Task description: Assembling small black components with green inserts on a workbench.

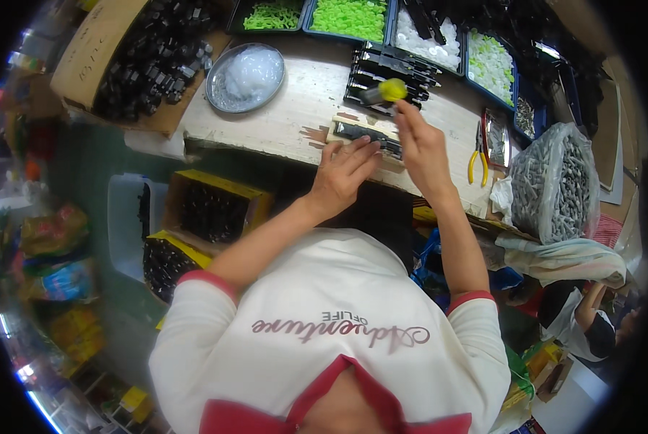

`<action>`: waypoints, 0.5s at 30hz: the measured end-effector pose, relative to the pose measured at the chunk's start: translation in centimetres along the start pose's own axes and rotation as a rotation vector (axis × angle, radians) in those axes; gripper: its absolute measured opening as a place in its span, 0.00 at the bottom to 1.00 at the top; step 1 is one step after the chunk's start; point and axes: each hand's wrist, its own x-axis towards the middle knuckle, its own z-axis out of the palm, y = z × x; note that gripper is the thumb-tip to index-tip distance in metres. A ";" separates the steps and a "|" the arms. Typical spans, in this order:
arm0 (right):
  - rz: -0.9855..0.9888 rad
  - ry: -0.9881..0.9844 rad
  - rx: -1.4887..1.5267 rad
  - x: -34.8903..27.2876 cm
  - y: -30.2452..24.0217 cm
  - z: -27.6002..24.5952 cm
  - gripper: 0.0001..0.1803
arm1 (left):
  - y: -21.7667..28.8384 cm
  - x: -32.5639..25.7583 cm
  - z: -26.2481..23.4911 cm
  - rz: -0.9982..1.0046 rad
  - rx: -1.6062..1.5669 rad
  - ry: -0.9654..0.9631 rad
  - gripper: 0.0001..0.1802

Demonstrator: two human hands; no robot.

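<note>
left hand (343, 170) fingers flat on black strip (363, 134) | right hand (419, 145) grips yellow-handled tool (385, 91)

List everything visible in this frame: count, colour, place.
screwdriver: one, yellow handle, in the right hand, above the black part
black part: one, on a small wooden block at the bench's near edge, under the left hand
stacked black parts: several, bench centre
metal dish: one, silver, holds white bits, bench left
trays: several, green and white pieces, bench rear
pliers: one, yellow handles, bench right
bag: one, clear, grey parts, far right
cardboard box: one, black parts, upper left
yellow boxes: two, black parts, below bench
left hand: pressing the black part
right hand: gripping the screwdriver
</note>
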 end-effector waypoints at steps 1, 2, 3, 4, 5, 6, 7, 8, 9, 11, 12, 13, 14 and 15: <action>-0.032 0.066 -0.065 -0.4 0.5 -0.5 0.13 | -0.3 0.3 -0.2 -0.010 -0.019 0.052 0.20; -0.033 0.074 -0.073 -1.0 1.1 -1.4 0.13 | -0.5 0.9 -0.5 -0.012 -0.049 0.102 0.20; -0.013 0.146 -0.210 -1.6 2.0 -2.2 0.12 | -0.9 1.6 -0.6 -0.003 -0.054 0.106 0.20; 0.005 0.219 -0.343 -2.4 2.9 -2.8 0.12 | -1.4 2.3 -0.7 -0.012 -0.008 0.107 0.20; 0.003 0.226 -0.346 -3.2 3.8 -3.4 0.12 | -2.0 2.9 -0.7 -0.020 0.038 0.109 0.21; 0.056 0.206 -0.482 -4.0 4.8 -3.9 0.11 | -2.5 3.2 -0.7 -0.013 0.037 0.113 0.21; 0.105 0.186 -0.615 -4.6 5.6 -4.1 0.11 | -3.2 3.3 -0.7 0.021 -0.004 0.049 0.21; 0.104 0.195 -0.619 -5.1 6.0 -4.2 0.11 | -3.8 3.5 -0.9 0.057 -0.049 -0.017 0.21; 0.130 0.148 -0.669 -5.4 6.4 -4.3 0.11 | -4.2 3.9 -1.2 0.115 -0.074 -0.027 0.21; 0.143 0.062 -0.745 -6.0 7.3 -4.3 0.12 | -4.5 5.1 -1.6 0.160 -0.116 -0.024 0.21; 0.145 0.074 -0.746 -5.9 7.3 -4.5 0.12 | -4.6 5.9 -1.9 0.193 -0.157 -0.021 0.21; 0.082 0.111 -0.731 -5.6 7.2 -4.6 0.12 | -4.3 7.1 -2.6 0.181 -0.172 -0.026 0.20; 0.021 0.150 -0.723 -5.3 7.0 -5.0 0.13 | -4.4 8.4 -3.0 0.191 -0.172 -0.022 0.20; -0.009 0.172 -0.718 -4.9 7.6 -5.2 0.13 | -4.7 9.9 -3.1 0.221 -0.143 0.029 0.19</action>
